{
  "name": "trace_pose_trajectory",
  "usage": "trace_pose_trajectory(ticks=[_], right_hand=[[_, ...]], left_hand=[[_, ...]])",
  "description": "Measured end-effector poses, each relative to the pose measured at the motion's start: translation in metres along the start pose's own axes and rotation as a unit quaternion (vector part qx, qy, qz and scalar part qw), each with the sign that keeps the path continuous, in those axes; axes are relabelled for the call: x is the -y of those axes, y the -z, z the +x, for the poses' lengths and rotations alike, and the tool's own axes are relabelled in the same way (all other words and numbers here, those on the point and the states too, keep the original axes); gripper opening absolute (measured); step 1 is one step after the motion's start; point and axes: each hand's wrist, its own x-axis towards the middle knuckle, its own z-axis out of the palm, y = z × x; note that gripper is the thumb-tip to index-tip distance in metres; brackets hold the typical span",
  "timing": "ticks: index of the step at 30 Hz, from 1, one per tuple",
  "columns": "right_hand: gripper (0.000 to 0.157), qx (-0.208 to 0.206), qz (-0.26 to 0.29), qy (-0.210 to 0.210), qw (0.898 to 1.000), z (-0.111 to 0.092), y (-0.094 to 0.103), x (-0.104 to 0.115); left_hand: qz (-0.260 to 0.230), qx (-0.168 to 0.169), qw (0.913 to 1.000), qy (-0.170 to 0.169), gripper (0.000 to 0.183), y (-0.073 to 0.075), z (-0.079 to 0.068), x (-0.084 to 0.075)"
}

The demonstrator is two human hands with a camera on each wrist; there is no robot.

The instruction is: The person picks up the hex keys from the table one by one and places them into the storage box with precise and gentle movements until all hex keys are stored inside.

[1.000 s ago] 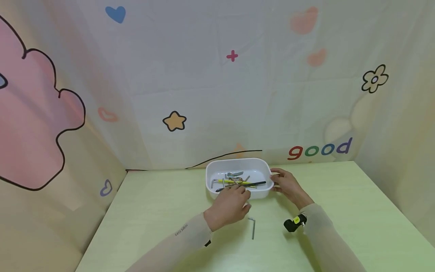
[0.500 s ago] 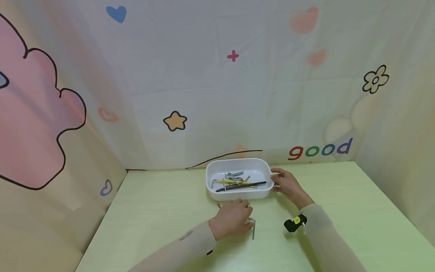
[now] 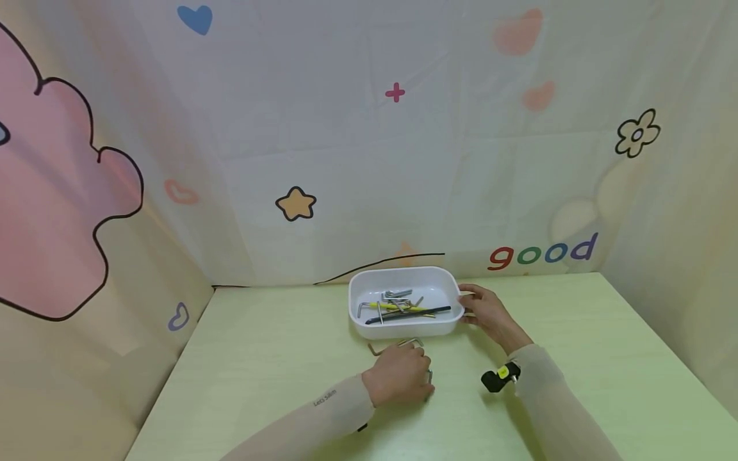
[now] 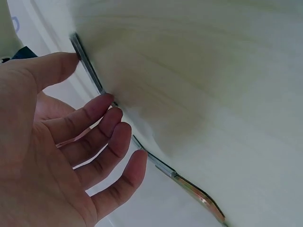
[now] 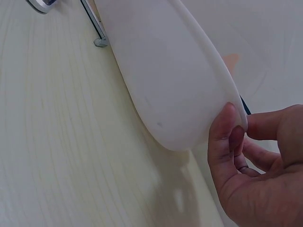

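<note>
My left hand (image 3: 400, 374) is low over the table in front of the white plastic tray (image 3: 403, 330). Its thumb and index fingertip touch a silver hex key (image 4: 87, 64) from either end in the left wrist view; the hand partly hides that key in the head view. Between this hand and the tray lie a bronze-coloured hex key (image 3: 375, 351) and a silver one (image 3: 416, 341). My right hand (image 3: 487, 317) pinches the tray's right rim between thumb and fingers, plainly seen in the right wrist view.
Inside the tray are several silver hex keys (image 3: 380, 312), a yellow rod-like tool (image 3: 383, 307) and a long black one (image 3: 426, 312). The pale green table (image 3: 259, 346) ends at a patterned cloth backdrop (image 3: 346, 160) just behind the tray.
My left hand has come down from the tray's front edge to the hex key on the table. Two more hex keys now show on the table before the tray. The right hand has stayed.
</note>
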Motion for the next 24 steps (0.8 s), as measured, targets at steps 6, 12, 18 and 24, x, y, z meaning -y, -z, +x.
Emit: trace_pose_trajectory(ticks=[6,12,18,24], right_hand=[[0.043,0.0,0.0,0.007,1.0,0.0002,0.001,-0.0004],[0.044,0.001,0.006,0.001,1.0,0.0012,0.0011,-0.0019],[0.045,0.0,0.006,-0.001,1.0,0.0005,0.0006,-0.0012],[0.046,0.001,0.001,-0.004,1.0,-0.0007,0.0,0.0]], left_hand=[[-0.014,-0.002,0.9998,-0.013,0.023,-0.0004,-0.002,0.0026],[-0.013,-0.004,0.9997,-0.021,0.014,-0.0003,-0.0025,0.003],[-0.008,-0.02,0.9993,-0.03,0.009,-0.0011,-0.0037,0.0033],[0.005,-0.013,0.9993,-0.034,0.01,-0.0032,-0.0044,0.0034]])
